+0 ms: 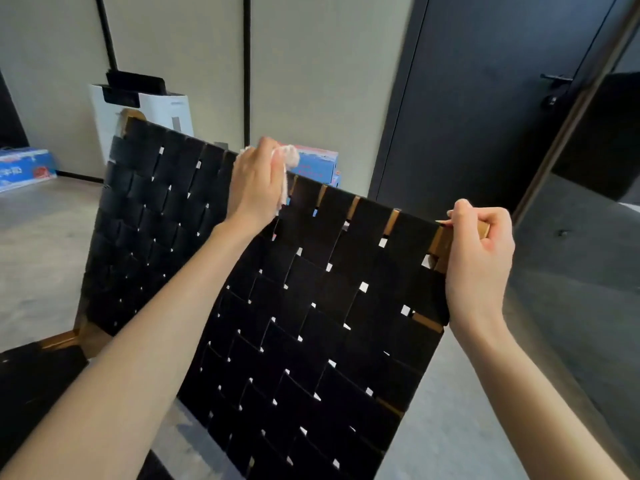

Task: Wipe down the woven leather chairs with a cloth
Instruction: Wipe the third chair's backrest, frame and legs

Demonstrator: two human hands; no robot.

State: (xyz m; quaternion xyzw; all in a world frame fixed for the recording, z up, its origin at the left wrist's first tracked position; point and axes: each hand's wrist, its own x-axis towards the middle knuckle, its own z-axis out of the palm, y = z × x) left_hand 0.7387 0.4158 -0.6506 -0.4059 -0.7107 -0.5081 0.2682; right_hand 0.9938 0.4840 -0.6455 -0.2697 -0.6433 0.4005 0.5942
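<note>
Head view. The cloth (290, 157) is held bunched in the left hand (254, 183) against the top rail (393, 220) of the near woven chair back (329, 306). The wooden corner (445, 239) is gripped by the right hand (479, 261).

Judged best: frame kept steadied, each strap wiped along its length, gaps included.

A second chair (145, 202) stands just beside. Blue boxes (317, 164) and a dark door (485, 116) are noted behind; neither is judged an obstruction.
</note>
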